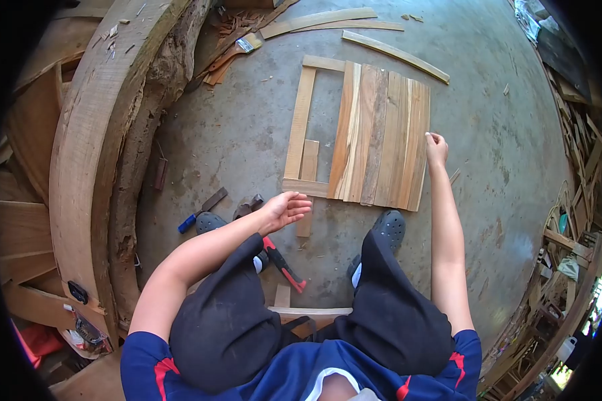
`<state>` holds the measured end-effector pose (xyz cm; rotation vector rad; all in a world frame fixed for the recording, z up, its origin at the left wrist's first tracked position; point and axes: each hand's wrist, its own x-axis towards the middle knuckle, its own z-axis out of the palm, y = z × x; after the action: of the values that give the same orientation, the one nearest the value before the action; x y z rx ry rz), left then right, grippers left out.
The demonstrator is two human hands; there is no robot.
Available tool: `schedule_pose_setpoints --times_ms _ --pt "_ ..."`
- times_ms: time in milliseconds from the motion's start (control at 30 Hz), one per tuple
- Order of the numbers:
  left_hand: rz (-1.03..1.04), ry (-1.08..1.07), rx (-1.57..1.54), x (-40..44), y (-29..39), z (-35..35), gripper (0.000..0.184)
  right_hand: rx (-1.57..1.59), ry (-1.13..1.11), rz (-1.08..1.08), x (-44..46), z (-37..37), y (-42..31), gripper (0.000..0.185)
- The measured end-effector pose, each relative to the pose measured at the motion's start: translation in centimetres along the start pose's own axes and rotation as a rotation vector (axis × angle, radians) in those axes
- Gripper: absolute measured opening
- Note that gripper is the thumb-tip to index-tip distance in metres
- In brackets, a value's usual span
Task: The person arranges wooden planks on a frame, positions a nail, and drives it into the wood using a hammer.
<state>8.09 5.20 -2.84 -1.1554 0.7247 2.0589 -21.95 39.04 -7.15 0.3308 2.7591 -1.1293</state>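
My left hand is held palm up with its fingers apart, empty, near the lower left corner of a wooden frame. Several wooden slats lie side by side across the frame's right part; its left part is uncovered, with a short wood piece inside. At the right edge of the slats is my right hand, fingers closed together; anything between them is too small to make out. A hammer with a red and black handle lies between my legs.
A chisel with a blue handle lies by my left shoe. Thin wood strips and a brush lie beyond the frame. A large timber runs along the left; scrap wood is piled at the right.
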Motion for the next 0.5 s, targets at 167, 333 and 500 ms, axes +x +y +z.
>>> schedule_pose_setpoints --times_ms 167,333,500 --pt "0.02 0.129 0.034 0.1 0.4 -1.2 0.027 -0.311 -0.096 -0.045 -4.2 2.7 -0.8 0.064" --pt "0.015 0.109 0.081 0.1 0.8 -1.1 0.025 -0.571 -0.077 -0.064 -8.5 4.2 -0.2 0.077" --pt "0.025 0.129 0.121 0.6 2.1 -1.4 0.025 -0.565 0.058 -0.404 -9.6 3.8 2.7 0.063"
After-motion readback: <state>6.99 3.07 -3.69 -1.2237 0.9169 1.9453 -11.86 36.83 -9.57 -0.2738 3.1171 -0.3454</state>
